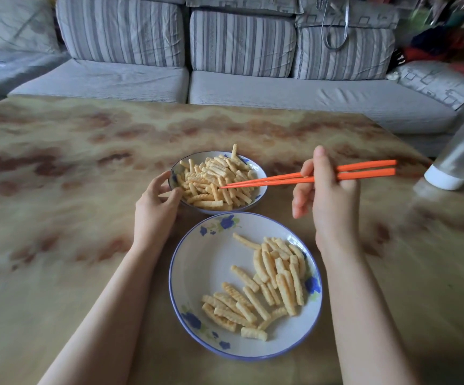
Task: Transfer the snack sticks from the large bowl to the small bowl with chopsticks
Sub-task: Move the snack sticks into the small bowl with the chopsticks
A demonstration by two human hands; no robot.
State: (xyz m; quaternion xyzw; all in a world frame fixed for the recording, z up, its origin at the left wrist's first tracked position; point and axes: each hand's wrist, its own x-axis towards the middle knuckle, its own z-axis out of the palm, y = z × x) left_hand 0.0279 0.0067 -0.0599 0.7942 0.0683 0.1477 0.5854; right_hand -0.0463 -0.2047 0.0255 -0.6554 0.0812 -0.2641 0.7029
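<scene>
Gripping tight on my right side: the right hand [328,195] has its thumb and curled fingers wrapped round the pair of orange chopsticks [280,179], holding them near their middle with the index finger standing up straight above them and the lower fingers hanging loose below. Their thick ends stick out to the right past the hand, slightly spread, while the thin tips come almost together and touch down on the heap [214,179] piled high in the small bowl [260,171]. From this view I cannot tell whether a piece is pinched between the tips or whether they merely rest on the pile. On my other side the left hand [155,207] holds that same bowl by its left rim, thumb laid on the near edge and fingers curled round the far side. One piece stands upright at the back of the heap, poking above the rim. Just in front of it, nearly touching, sits the large bowl [205,273], white with a blue rim and blue flowers; the snack sticks [275,284] left in it lie loosely across its right and near parts, with its left half bare. Both bowls stand on a mottled tan and brown table [58,190]. Beyond the table's far edge runs a grey striped sofa [114,79], and at the right edge of the table a pale translucent container [458,162] with a white end leans at a tilt.
</scene>
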